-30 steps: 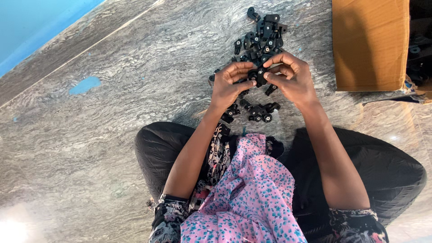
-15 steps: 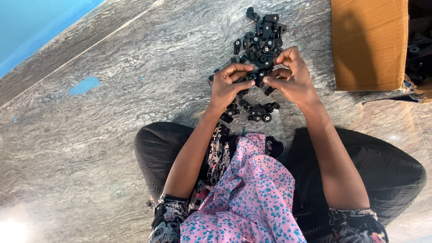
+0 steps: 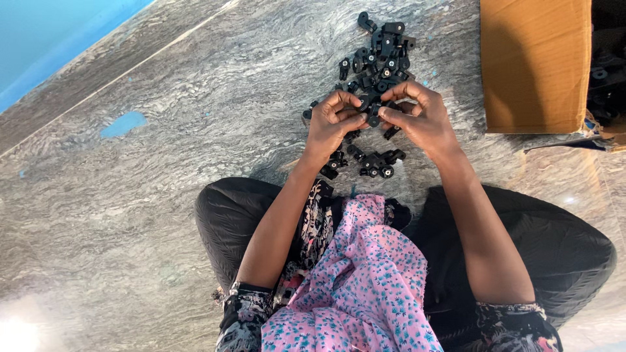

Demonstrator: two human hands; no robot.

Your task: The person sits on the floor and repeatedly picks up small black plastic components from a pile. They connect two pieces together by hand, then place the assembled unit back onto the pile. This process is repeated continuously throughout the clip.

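Where the two hands meet, the fingers fold over most of what they hold, so only a small black part [image 3: 373,120] with a round end shows between them. The left hand [image 3: 330,124] pinches it from one side with fingertips curled in, and the right hand [image 3: 424,120] pinches it from the other with thumb and forefinger closed narrow on it. Whether this is one part or two pressed together cannot be told.

Nearer than the grip, pink flowered cloth [image 3: 365,287] drapes over the lap and covers the middle of the body, with dark trousers [image 3: 561,254] on crossed legs to either side; the picture's lower edge cuts off the arms above the elbows. Just below the grip a few loose parts [image 3: 378,163] lie on the floor, partly hidden by the left wrist.

Beyond the grip lies the pile [image 3: 381,58] of the same black parts, so tangled that single shapes are hard to make out. Beyond and to the right of the grip stands a brown box [image 3: 535,65], cut off by the upper edge, and behind it something dark that cannot be made out.

The floor [image 3: 163,195] is grey veined stone with a blue paint patch [image 3: 122,124] well to the left of the grip. A blue wall [image 3: 45,39] runs across the far left corner.
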